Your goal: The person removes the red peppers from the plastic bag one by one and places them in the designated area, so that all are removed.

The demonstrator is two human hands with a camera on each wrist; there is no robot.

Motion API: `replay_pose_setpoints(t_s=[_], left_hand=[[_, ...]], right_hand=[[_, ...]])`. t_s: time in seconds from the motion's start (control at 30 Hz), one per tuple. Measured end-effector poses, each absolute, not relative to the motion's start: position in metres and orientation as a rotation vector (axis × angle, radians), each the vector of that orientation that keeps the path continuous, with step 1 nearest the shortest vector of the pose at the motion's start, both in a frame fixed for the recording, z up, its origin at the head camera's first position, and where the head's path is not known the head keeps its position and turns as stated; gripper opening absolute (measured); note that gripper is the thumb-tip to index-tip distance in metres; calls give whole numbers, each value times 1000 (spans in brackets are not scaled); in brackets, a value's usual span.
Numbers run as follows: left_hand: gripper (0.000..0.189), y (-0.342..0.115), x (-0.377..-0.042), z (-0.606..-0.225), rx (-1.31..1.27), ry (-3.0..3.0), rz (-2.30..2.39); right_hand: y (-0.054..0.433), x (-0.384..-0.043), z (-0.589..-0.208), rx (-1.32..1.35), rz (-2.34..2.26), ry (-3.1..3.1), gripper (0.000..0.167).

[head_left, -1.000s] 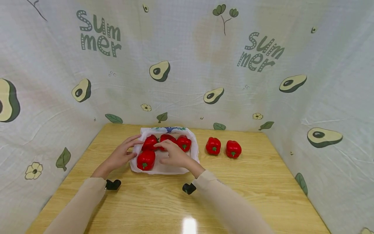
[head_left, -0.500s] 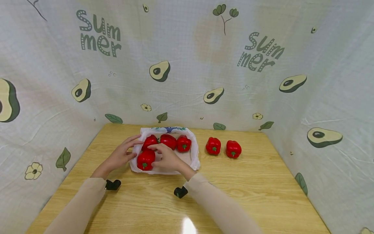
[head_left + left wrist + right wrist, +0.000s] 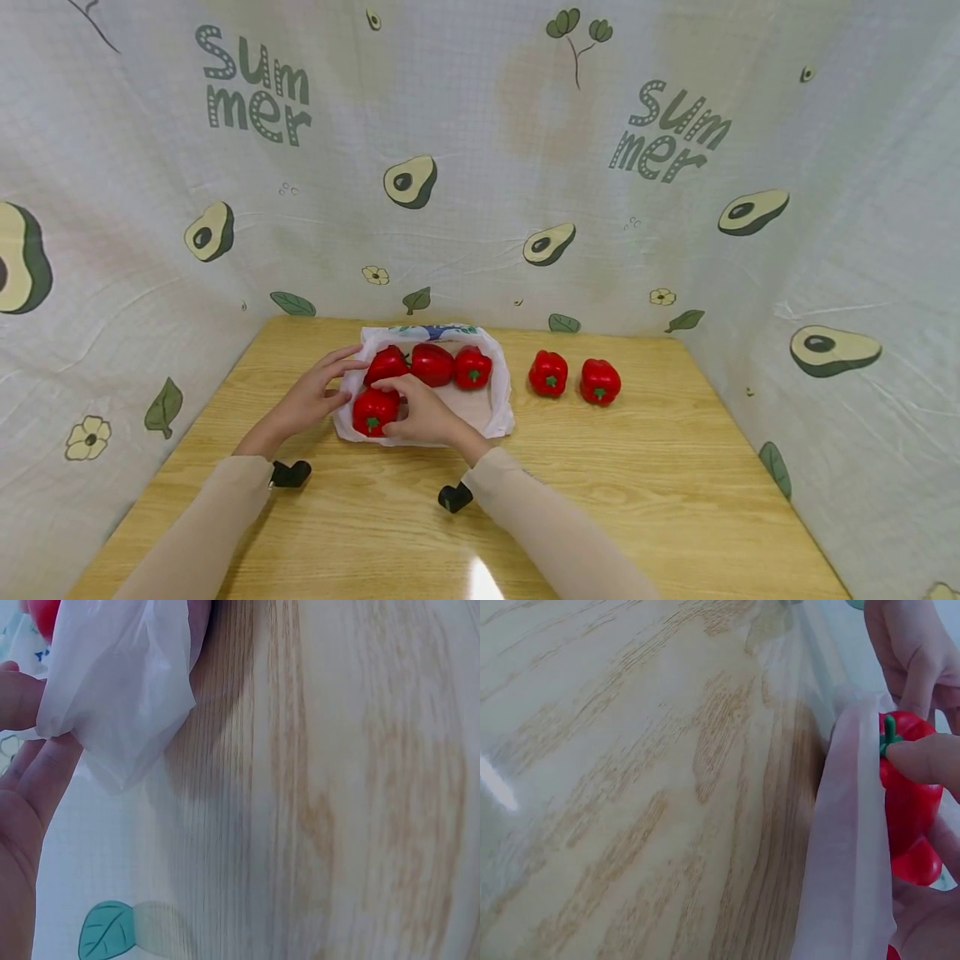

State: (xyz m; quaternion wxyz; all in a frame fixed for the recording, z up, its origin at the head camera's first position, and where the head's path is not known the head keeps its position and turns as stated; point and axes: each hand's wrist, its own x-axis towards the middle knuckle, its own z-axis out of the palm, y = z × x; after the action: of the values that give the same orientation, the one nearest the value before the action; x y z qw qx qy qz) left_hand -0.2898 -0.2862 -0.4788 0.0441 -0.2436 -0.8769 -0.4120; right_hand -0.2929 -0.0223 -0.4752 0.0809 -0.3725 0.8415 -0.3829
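Note:
A shallow box lined with a white plastic bag (image 3: 501,408) sits on the table and holds several red bell peppers. My right hand (image 3: 429,410) grips the front-left bell pepper (image 3: 372,411) inside it. In the right wrist view, the thumb (image 3: 922,759) presses beside the pepper's green stem (image 3: 889,733). At the box's left side, my left hand (image 3: 307,400) pinches the bag's edge (image 3: 124,697) between thumb and fingers. Along the back of the box lie a left pepper (image 3: 386,364), a middle pepper (image 3: 432,364) and a right pepper (image 3: 472,367).
Two more red bell peppers stand on the wooden table (image 3: 660,467) right of the box, a nearer-to-box one (image 3: 548,373) and a farther one (image 3: 600,382). A cloth (image 3: 480,167) printed with avocados and leaves hangs behind and on both sides.
My right hand has moved left and down, from above the middle of the box onto the front-left bell pepper, and grips it. The left hand has stayed in place.

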Motion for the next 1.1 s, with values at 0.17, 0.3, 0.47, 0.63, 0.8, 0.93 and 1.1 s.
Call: replay_pose_setpoints(t_s=[0.17, 0.3, 0.47, 0.63, 0.8, 0.93, 1.1], left_hand=[[60, -286, -290, -479, -758, -2671, -1253], [60, -285, -289, -479, -776, -2660, -1256], [60, -285, -288, -479, -780, -2656, -1260], [60, -284, -288, -479, -783, -2656, -1257], [60, -283, -289, -478, -778, -2669, -1247], [60, -283, -289, -478, -777, -2676, -1248], [59, -286, -291, -480, -800, -2660, -1247]], right_hand=[[-24, -290, -474, -1095, -1154, 2521, 67], [-26, -289, -473, -1065, -1146, 2542, 64], [-27, -288, -474, -1032, -1142, 2569, 61], [-24, -289, -474, -1019, -1147, 2578, 59], [-17, -291, -474, -1014, -1138, 2575, 60], [-6, -291, -468, -1013, -1161, 2548, 61], [12, -293, -461, -1050, -1167, 2547, 59]])
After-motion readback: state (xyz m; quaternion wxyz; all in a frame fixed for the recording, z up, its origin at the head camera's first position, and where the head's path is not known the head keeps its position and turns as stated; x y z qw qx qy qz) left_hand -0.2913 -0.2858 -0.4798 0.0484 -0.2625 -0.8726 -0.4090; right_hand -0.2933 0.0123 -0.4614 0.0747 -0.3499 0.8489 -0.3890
